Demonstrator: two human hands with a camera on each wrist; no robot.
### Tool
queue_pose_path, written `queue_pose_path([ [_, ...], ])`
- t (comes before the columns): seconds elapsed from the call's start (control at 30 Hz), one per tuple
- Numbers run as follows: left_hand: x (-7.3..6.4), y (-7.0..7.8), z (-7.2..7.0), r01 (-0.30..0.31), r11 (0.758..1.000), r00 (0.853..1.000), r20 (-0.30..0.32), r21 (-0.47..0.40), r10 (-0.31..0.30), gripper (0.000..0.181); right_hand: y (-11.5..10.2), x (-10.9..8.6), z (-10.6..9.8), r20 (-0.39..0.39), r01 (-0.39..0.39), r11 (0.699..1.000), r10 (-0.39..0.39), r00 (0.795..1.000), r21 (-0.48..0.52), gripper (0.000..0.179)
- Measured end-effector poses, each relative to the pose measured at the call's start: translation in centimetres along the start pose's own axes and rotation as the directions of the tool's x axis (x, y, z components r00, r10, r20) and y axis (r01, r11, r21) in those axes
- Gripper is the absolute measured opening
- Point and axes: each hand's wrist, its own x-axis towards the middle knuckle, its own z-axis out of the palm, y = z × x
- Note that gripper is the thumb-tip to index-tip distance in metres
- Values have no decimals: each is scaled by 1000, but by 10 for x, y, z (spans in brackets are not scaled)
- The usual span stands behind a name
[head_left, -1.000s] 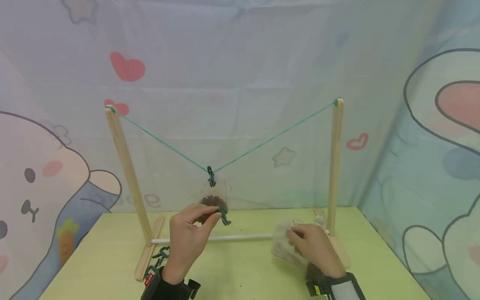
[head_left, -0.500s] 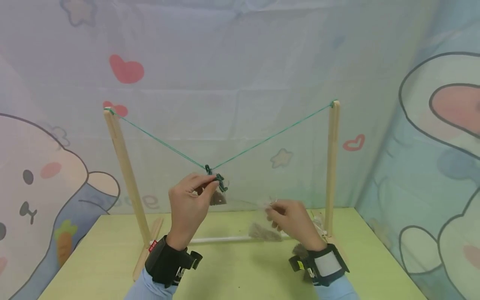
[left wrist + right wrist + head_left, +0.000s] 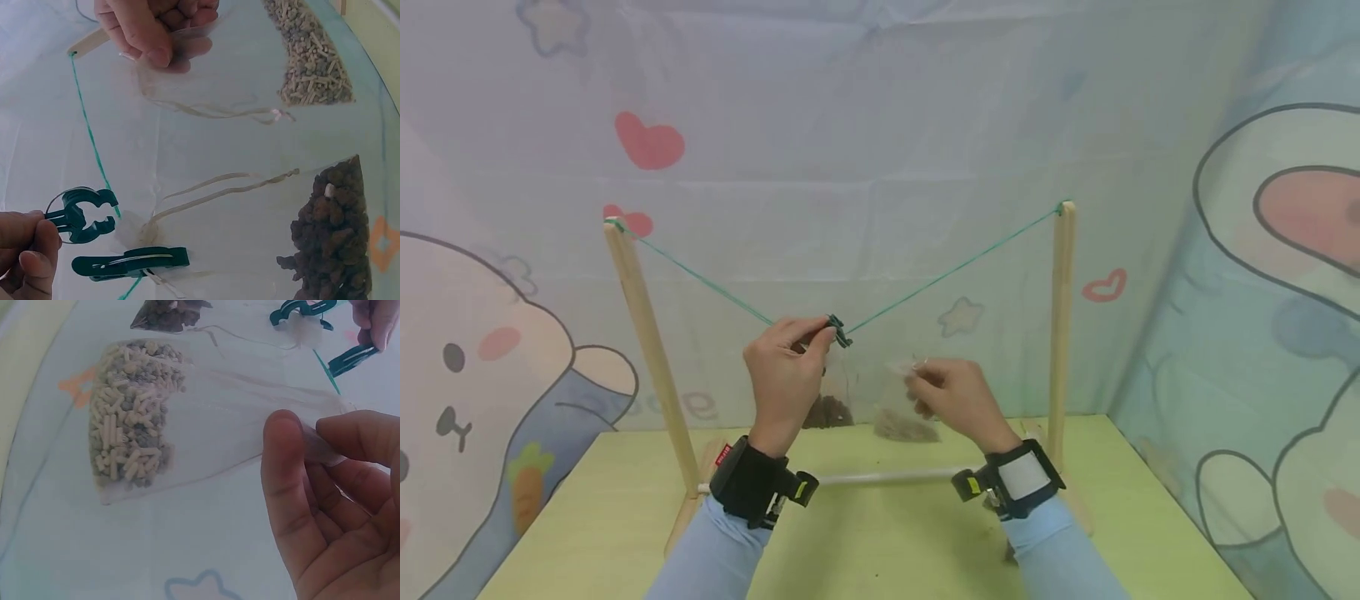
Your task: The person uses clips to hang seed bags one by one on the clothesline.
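The left hand (image 3: 782, 379) pinches a dark green plastic clip with curved jaws (image 3: 74, 217) between thumb and fingers. The grip is at the handle end; the curved end projects beyond the fingertips. The clip's own jaws stand apart, with a gap between their tips, next to a thin green string (image 3: 951, 271). Contact between these jaws and the string cannot be determined.

The right hand (image 3: 958, 400) pinches the gathered top of a transparent bag of pale and grey pellets (image 3: 131, 419). Thumb and fingers are together on the film. The pellets lie at the bottom of the bag, well apart from the fingertips; in the head view they hang below and to the left of the hand.

A second dark green plastic clip (image 3: 134, 262) sits on the string just beside the held clip. A transparent bag of dark brown lumps (image 3: 334, 231) hangs from it, beside the pellet bag.

The string runs between the tops of a left wooden post (image 3: 647, 333) and a right wooden post (image 3: 1062, 333), dipping at the left hand. A white rod (image 3: 887, 477) extends low between the posts, above a pale yellow-green tabletop (image 3: 850, 554).
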Motion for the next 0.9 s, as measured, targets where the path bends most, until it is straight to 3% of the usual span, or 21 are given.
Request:
queue_pose_path([
  [0.4,1,-14,8,111,993,993,28,29,-112,9,3,14,20,-42,-19,998,21,999,51,14],
  [0.9,1,-5,6,172,985,980,107,-19,-169,12,-10,28,28,-119,25,1000,-25,993,-2,20],
])
